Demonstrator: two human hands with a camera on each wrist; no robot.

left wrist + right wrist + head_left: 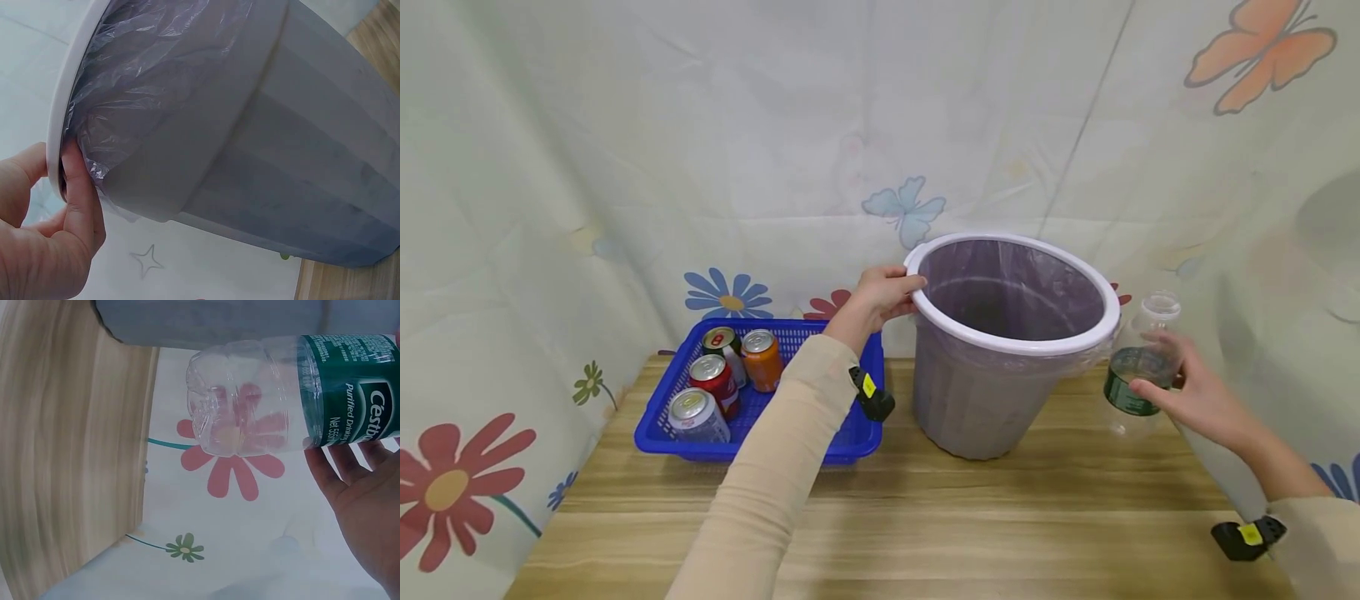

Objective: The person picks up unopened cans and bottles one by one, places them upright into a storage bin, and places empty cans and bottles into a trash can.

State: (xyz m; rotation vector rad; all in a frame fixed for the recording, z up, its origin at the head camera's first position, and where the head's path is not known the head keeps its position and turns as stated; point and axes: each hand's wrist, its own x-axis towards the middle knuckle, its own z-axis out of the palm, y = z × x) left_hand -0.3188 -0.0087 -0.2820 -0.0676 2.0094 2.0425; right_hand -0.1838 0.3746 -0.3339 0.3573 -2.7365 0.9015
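Note:
A grey trash can (977, 400) with a white rim and a thin plastic liner stands on the wooden table, leaning a little to the right. My left hand (883, 298) pinches the left side of its rim, thumb on one side and fingers under the other, as the left wrist view shows. To the right of the can, my right hand (1198, 396) grips a clear plastic bottle (244, 400) with a green label round its middle. The bottle is nearly upright, raised off the table, its uncapped mouth at the top. The can's bottom inside looks dark.
A blue plastic basket (651, 429) sits on the left of the table (925, 533). Several drink cans stand in it, among them an orange can (762, 362) and a red can (715, 385). A patterned curtain (760, 125) hangs close behind and at both sides.

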